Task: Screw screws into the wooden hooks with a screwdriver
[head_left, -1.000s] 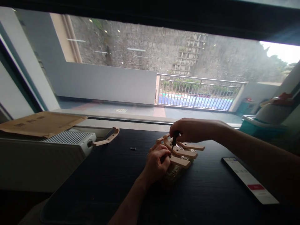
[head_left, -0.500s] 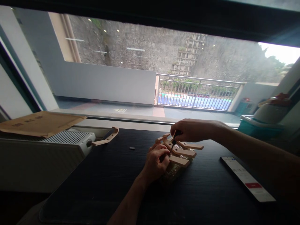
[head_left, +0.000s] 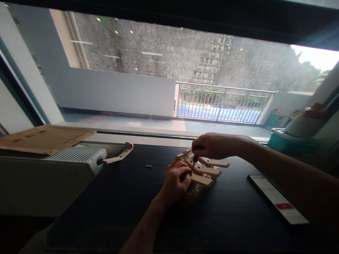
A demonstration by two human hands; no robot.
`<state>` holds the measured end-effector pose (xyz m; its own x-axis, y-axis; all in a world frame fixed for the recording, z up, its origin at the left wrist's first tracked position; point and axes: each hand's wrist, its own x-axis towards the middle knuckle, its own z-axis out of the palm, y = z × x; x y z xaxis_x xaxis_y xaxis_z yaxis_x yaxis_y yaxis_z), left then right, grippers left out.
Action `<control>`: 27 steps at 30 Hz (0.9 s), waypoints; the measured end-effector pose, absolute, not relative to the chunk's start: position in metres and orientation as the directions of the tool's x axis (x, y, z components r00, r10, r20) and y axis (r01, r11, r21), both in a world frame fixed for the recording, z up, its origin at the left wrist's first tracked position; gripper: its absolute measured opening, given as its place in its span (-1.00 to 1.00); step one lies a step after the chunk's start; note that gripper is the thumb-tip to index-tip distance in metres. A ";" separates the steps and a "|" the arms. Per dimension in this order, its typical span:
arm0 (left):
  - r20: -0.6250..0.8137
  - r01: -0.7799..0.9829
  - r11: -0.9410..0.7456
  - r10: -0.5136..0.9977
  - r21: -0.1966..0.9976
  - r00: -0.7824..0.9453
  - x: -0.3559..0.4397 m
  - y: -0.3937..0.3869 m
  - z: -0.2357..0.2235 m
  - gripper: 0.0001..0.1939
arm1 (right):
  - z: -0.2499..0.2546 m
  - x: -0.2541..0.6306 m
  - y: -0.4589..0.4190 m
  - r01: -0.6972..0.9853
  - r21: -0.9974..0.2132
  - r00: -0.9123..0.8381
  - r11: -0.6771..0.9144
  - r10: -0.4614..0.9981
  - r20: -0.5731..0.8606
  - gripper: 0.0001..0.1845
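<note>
My right hand [head_left: 213, 145] is closed round the dark handle of a screwdriver [head_left: 194, 164], its shaft slanting down toward the nearest curved wooden piece [head_left: 201, 180]. Beside the tip, my left hand [head_left: 176, 179] is closed on that same piece near its left end; the fingers hide the tip and any screw under it. Several similar wooden pieces, with dark holes, lie side by side across a clear, shiny plastic object [head_left: 195, 193]. Whether this plastic is a container or wrapping, I cannot tell.
On the dark table [head_left: 119, 211] lie a small screw [head_left: 148, 166] and a phone [head_left: 278, 199] with its screen lit. Another curved wooden piece [head_left: 121, 156] is at the table's left edge, near a white radiator [head_left: 79, 158] with a brown envelope [head_left: 47, 137] on it. A window spans the back.
My right hand has turned slightly on the screwdriver, covering more of the handle. My left hand keeps its place on the wooden piece. The whole view has shifted a little.
</note>
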<state>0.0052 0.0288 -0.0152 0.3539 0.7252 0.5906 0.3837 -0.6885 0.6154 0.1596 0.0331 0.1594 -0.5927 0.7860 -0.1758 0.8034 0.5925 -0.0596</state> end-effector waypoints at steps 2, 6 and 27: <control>0.588 0.378 -0.685 0.728 0.622 0.353 0.005 0.029 -0.015 -0.82 | 0.162 0.159 0.033 0.797 -0.103 -0.602 0.595 0.770 -0.214 -0.73; 0.537 0.342 -0.658 0.749 0.671 0.388 0.001 0.028 -0.010 -0.86 | 0.166 0.160 0.031 0.796 -0.150 -0.605 0.587 0.759 -0.242 -0.74; 0.463 0.287 -0.618 0.760 0.732 0.456 -0.009 0.030 -0.005 -0.82 | 0.160 0.166 0.034 0.801 -0.169 -0.598 0.574 0.770 -0.223 -0.73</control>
